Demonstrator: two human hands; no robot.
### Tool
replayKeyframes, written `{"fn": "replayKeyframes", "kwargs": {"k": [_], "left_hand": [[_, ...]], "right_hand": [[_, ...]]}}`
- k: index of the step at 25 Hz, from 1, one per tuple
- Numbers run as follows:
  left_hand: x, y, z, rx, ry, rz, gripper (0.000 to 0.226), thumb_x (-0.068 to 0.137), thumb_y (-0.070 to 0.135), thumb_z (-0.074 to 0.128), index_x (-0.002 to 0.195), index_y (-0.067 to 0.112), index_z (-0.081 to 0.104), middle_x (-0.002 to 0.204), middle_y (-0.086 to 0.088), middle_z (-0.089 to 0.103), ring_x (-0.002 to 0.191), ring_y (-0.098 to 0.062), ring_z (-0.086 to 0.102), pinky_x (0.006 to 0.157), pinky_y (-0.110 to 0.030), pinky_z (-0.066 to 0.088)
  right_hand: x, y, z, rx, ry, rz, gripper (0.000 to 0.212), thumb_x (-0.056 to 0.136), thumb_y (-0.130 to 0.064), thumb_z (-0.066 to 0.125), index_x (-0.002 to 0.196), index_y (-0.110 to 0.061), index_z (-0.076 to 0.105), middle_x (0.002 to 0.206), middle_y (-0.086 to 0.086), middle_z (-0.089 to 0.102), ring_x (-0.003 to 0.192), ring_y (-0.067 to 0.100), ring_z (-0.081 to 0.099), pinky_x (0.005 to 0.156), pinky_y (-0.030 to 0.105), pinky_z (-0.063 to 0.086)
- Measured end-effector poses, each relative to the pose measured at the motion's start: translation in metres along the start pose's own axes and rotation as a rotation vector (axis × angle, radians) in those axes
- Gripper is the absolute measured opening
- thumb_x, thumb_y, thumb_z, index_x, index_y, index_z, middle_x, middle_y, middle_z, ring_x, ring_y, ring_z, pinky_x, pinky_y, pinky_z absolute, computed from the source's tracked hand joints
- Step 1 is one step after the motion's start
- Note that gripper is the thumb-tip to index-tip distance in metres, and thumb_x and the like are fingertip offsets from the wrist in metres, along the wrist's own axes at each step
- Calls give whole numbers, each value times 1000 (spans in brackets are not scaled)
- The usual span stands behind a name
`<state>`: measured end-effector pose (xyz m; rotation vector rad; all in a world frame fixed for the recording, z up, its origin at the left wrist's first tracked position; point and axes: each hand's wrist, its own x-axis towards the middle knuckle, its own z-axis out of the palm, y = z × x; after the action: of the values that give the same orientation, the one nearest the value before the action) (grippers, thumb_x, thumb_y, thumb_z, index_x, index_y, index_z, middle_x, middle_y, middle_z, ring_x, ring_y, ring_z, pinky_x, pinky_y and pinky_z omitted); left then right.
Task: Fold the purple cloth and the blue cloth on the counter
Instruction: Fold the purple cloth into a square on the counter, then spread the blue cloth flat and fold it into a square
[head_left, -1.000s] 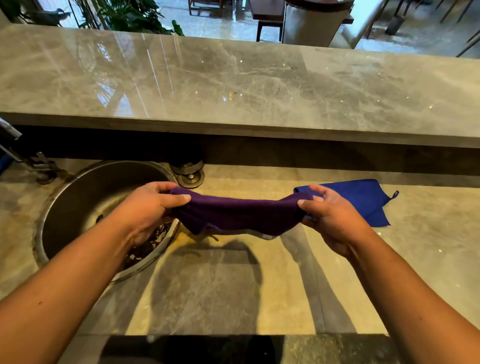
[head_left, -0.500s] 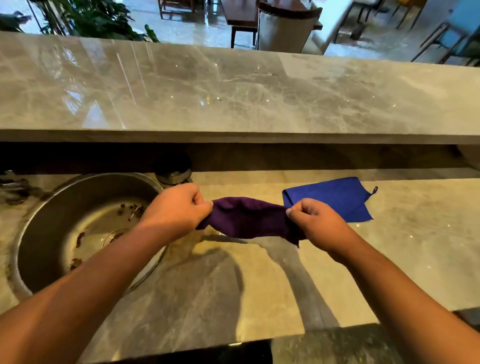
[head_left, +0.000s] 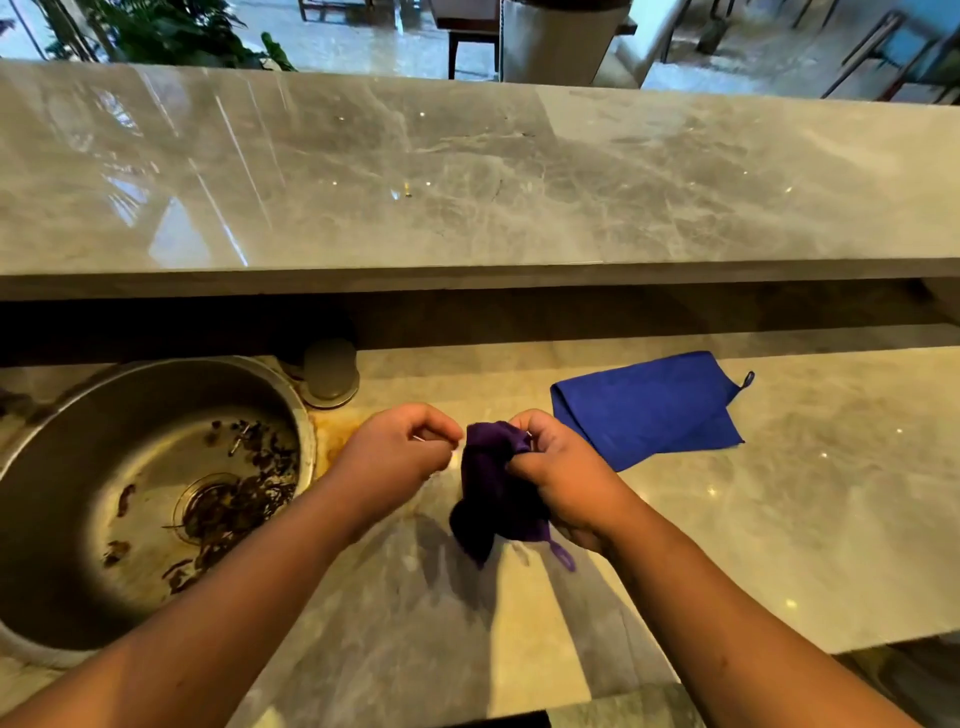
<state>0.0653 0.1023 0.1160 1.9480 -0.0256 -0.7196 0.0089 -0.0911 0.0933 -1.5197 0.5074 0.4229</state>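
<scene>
The purple cloth (head_left: 491, 493) hangs bunched and doubled over above the lower counter (head_left: 779, 519), its small loop dangling at the bottom right. My right hand (head_left: 563, 478) grips its top edge. Just left of the cloth, my left hand (head_left: 402, 454) is curled into a pinch, and I see no cloth between its fingers. The blue cloth (head_left: 644, 410) lies flat on the counter beyond my right hand, one corner folded over, with a loop at its far right corner.
A round metal sink (head_left: 306, 431) with dark debris around its drain sits at the left. A round metal fitting (head_left: 330, 374) stands behind it. A raised marble bar top (head_left: 467, 182) runs across the back. The counter's front edge is near my forearms.
My hands have come together, bringing the two ends of the stretched purple cloth to meet. The cloth now hangs from my right hand, and my left hand seems to have let go.
</scene>
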Motion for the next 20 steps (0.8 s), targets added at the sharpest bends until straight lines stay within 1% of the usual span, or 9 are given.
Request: {"fn": "replayKeyframes", "kwargs": {"k": [2,4,6,7,9,12,15,17,20], "left_hand": [[12,-10,-2,-26,-46,-80,52,84,3,72,128,28,59,131,0,63,111,-22,65,77,-31,58],[26,-17,6,-238,-227,-164,66,82,0,73,138,30,52,138,-3,60,120,-24,63,90,-38,58],[44,-20,16,-425,-322,-187,52,88,2,69,134,25,60,131,-9,71,119,-29,67,103,-48,53],[56,-19,20,-481,-297,-191,45,90,7,69,132,21,63,127,-10,73,118,-30,69,106,-53,51],[82,-15,30,-506,-114,-211,36,91,15,72,126,18,68,118,-10,78,110,-31,74,103,-56,53],[123,-3,44,-290,170,-208,15,93,20,73,108,23,71,98,-2,81,89,-22,78,85,-45,63],[165,4,50,-14,342,-166,9,90,28,76,90,29,67,90,6,75,85,-18,73,74,-36,59],[190,3,48,172,408,-178,14,88,37,76,93,27,68,91,5,73,87,-20,70,70,-33,52],[214,-3,48,465,430,-239,40,83,43,76,117,24,68,113,-7,73,103,-31,68,77,-35,50]], "right_hand": [[12,-9,-10,50,-117,68,35,92,5,58,118,-17,63,120,22,69,111,42,69,90,54,62],[24,-16,-23,195,-264,75,40,92,7,51,128,-9,60,124,26,67,108,40,69,85,48,61],[38,-19,-39,392,-307,41,42,94,9,45,133,-1,58,127,30,67,110,39,69,90,48,59],[47,-21,-48,458,-276,39,41,97,9,42,133,0,58,125,29,70,110,38,70,91,48,59],[70,-24,-65,473,-172,79,37,101,6,44,135,-3,58,124,25,72,111,39,72,91,49,62],[116,-20,-85,153,-54,136,50,91,-1,67,135,-21,54,125,18,71,107,35,74,90,53,63],[162,-22,-88,-210,108,-22,62,78,-2,72,134,-22,55,117,7,74,102,25,74,92,48,62],[185,-29,-86,-335,172,-80,58,82,0,70,136,-16,55,110,4,72,100,25,73,89,41,61],[202,-33,-91,-550,165,-98,55,85,-6,69,138,-14,54,116,10,70,107,30,68,88,39,59]]}}
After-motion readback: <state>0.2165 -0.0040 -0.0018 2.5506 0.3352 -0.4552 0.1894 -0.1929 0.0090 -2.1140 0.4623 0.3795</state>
